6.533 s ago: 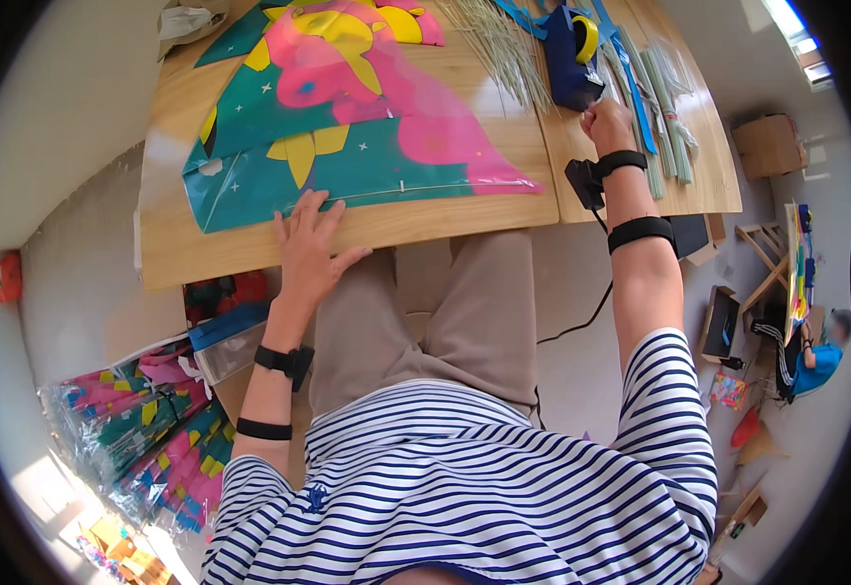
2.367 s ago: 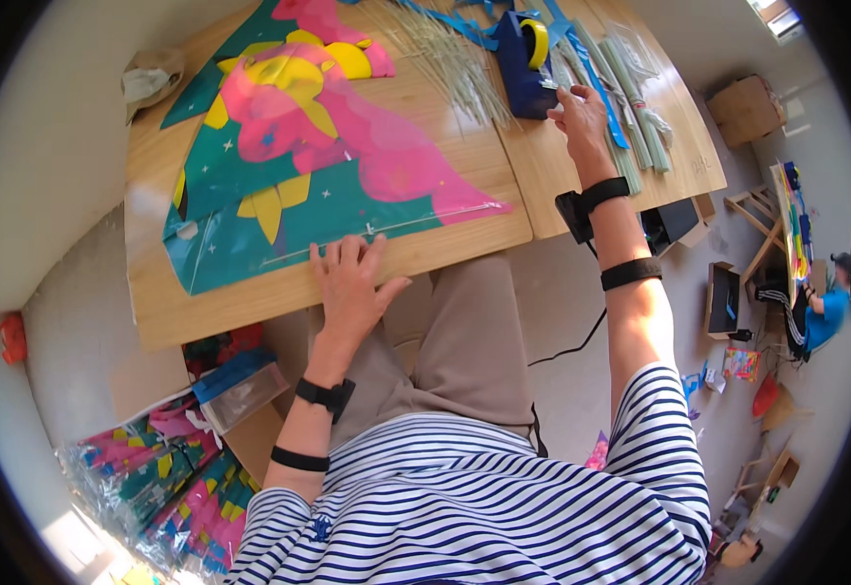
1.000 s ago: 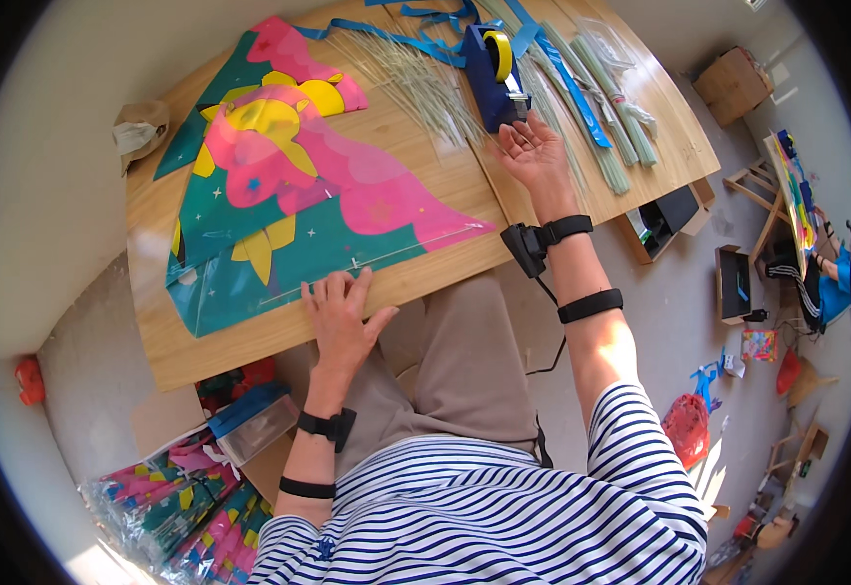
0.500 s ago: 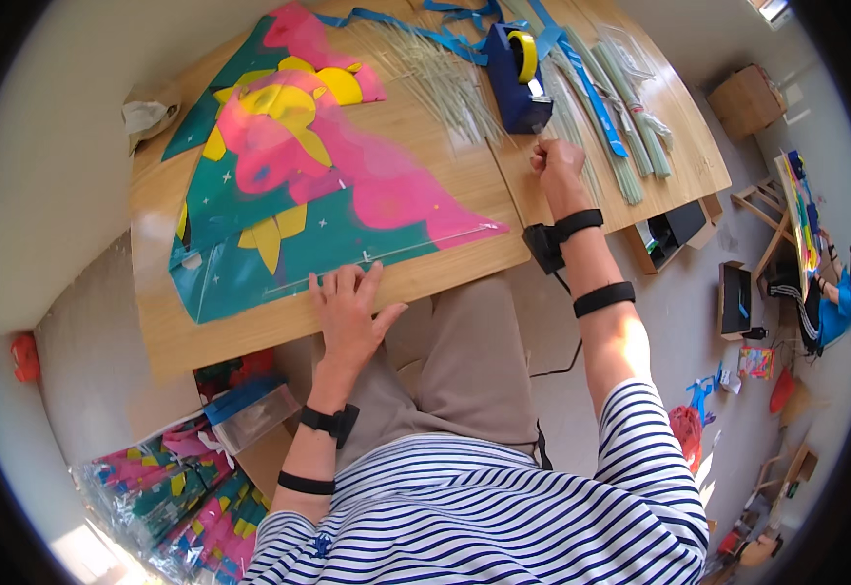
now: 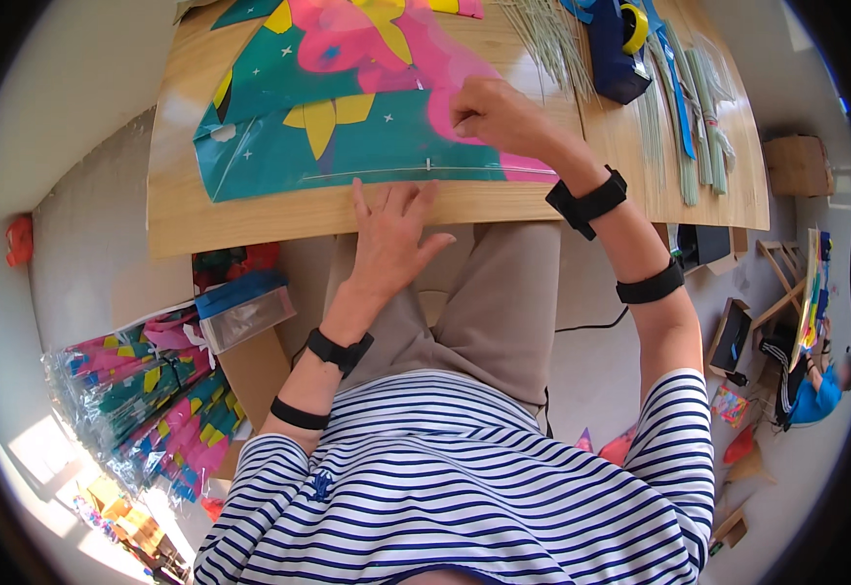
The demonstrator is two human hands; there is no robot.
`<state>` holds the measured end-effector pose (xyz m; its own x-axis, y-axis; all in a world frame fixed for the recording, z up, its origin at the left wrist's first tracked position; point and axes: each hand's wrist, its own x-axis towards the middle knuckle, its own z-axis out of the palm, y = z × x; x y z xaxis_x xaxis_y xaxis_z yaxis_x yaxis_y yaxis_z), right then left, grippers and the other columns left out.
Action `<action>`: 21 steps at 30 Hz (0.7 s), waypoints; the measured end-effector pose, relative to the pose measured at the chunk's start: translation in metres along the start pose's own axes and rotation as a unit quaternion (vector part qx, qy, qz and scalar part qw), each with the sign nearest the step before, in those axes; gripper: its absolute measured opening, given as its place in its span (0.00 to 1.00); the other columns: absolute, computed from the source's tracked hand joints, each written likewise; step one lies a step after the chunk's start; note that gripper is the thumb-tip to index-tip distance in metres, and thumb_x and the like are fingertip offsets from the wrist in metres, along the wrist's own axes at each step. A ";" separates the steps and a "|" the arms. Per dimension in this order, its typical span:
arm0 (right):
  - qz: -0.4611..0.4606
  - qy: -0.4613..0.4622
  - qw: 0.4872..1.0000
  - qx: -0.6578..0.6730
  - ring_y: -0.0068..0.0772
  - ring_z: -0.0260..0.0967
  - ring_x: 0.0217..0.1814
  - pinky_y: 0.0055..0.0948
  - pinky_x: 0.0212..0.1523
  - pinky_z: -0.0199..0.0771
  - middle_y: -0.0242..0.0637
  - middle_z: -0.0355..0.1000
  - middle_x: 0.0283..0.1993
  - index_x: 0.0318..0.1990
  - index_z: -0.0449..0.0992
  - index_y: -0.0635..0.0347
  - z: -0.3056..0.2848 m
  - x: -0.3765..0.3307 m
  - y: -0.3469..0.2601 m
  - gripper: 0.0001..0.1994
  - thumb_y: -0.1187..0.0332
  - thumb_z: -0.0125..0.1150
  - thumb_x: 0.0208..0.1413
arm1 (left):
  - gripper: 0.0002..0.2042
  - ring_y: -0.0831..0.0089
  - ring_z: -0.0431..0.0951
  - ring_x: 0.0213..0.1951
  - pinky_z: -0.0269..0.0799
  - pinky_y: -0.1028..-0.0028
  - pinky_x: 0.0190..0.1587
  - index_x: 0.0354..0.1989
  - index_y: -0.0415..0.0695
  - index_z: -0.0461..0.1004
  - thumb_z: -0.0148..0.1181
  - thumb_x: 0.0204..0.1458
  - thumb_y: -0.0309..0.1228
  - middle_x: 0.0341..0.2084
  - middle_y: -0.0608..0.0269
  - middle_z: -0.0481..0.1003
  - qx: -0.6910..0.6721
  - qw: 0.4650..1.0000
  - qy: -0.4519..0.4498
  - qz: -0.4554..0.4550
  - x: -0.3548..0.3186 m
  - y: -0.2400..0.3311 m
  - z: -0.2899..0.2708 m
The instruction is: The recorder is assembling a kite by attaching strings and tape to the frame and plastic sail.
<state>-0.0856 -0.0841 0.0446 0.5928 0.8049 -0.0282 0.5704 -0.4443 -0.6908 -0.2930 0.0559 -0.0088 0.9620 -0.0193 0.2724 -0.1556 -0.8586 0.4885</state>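
A printed sheet (image 5: pixel 270 151) in teal, pink and yellow lies on the wooden table. Along its near edge runs a thin pale rod (image 5: pixel 484 173). My left hand (image 5: pixel 389 234) rests at the table's front edge, fingers spread, its fingertips at the sheet's near border by the rod. Over the pink part of the sheet is my right hand (image 5: pixel 503 119), its fingers curled into a pinch; whatever is between them is too small or hidden to make out. A dark blue tape dispenser (image 5: pixel 618 73) with a yellow roll stands beyond it to the right.
Loose thin rods (image 5: pixel 545 44) lie left of the dispenser, and bundled rods (image 5: pixel 706 127) on its right beside a blue strip (image 5: pixel 681 102). Plastic-wrapped colourful sheets (image 5: pixel 143 390) and a clear box (image 5: pixel 250 317) sit low on the left. Another person (image 5: pixel 817 392) works far right.
My right hand has left the tape dispenser and moved left over the sheet, still pinched. The left hand stays at the sheet's near edge. The view has shifted, so the table sits higher.
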 end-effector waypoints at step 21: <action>-0.132 -0.214 0.916 -0.314 0.48 0.73 0.40 0.44 0.39 0.68 0.40 0.72 0.40 0.32 0.77 0.58 0.053 0.047 -0.035 0.06 0.74 0.52 0.48 | 0.34 0.58 0.66 0.50 0.44 0.41 0.66 0.59 0.45 0.69 0.72 0.41 0.40 0.42 0.60 0.66 -0.003 0.999 -0.016 -0.031 -0.004 -0.016 -0.013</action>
<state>-0.1084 -0.0099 0.0289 0.1873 0.9374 -0.2937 0.9555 -0.2433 -0.1671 -0.2974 0.0769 -0.0071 0.9766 0.0176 0.2143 -0.0960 -0.8560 0.5080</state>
